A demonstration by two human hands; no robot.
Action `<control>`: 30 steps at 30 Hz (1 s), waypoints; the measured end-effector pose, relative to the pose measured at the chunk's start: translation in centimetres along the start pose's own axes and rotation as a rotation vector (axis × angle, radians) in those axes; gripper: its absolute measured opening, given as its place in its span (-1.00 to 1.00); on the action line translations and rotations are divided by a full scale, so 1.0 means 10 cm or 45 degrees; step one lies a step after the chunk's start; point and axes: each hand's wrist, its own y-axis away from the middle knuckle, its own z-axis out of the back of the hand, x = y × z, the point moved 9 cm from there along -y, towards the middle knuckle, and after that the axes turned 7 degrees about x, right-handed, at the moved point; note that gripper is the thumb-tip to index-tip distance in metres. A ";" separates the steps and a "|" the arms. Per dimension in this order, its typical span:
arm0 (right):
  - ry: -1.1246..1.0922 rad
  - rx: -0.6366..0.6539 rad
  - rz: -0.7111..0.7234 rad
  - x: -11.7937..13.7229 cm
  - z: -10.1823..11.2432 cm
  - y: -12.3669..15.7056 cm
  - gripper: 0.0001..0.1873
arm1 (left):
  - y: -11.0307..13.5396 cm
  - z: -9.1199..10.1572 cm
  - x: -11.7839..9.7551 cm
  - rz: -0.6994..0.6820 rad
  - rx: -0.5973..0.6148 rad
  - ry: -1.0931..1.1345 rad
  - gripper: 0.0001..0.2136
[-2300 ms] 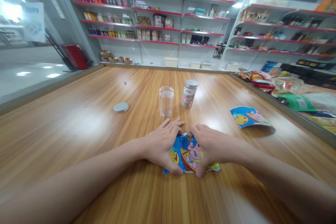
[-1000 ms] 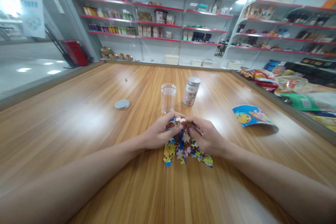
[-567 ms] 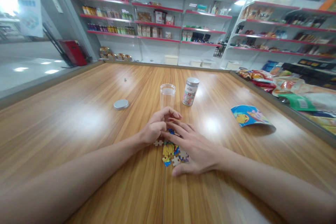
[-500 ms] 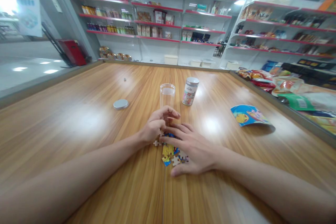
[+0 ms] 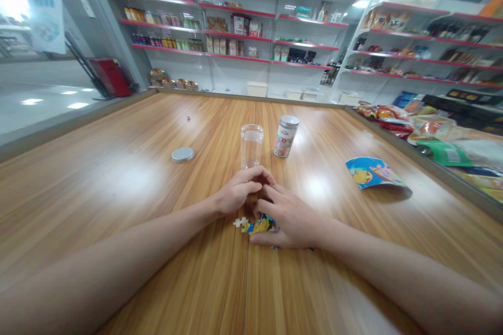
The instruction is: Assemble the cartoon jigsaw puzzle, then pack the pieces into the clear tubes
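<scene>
Several jigsaw puzzle pieces [image 5: 259,226], some yellow and blue, lie in a small pile on the wooden table. My right hand [image 5: 293,220] is curled around the pile, with its thumb on the near side and bent fingers on the far side, hiding part of it. My left hand [image 5: 243,188] is cupped beyond the pile, fingers curved and thumb apart, its fingertips meeting those of my right hand. It appears to hold nothing. Just past it stands a clear plastic jar [image 5: 252,147] without a lid, its base partly hidden behind my left fingers.
A printed can with a silver lid [image 5: 286,136] stands right of the jar. A silver lid [image 5: 183,154] lies to the left, with a tiny object [image 5: 188,119] farther back. A curved blue picture card [image 5: 373,172] is at right. Snack packets [image 5: 444,152] line the right edge.
My right hand has gone from spread flat over the puzzle pieces to curled around them. The pile is more bunched together. My left hand has shifted slightly right, its fingers against the right hand's.
</scene>
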 end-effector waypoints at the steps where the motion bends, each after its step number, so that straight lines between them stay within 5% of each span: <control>1: 0.013 -0.021 -0.003 0.00 0.01 0.00 -0.51 | 0.00 -0.01 0.03 0.035 0.013 0.050 -0.75; 12: 0.015 -0.175 0.045 -0.04 0.03 0.05 -0.58 | -0.02 0.02 0.02 -0.003 0.001 -0.012 -0.76; 23: -0.365 -0.717 -0.260 -0.36 0.38 0.26 -0.90 | -0.01 -0.04 0.01 0.106 0.000 -0.042 -0.84; 30: -0.514 -0.615 -0.189 -0.28 0.48 0.16 -0.90 | -0.01 -0.03 0.00 0.089 0.003 -0.056 -0.85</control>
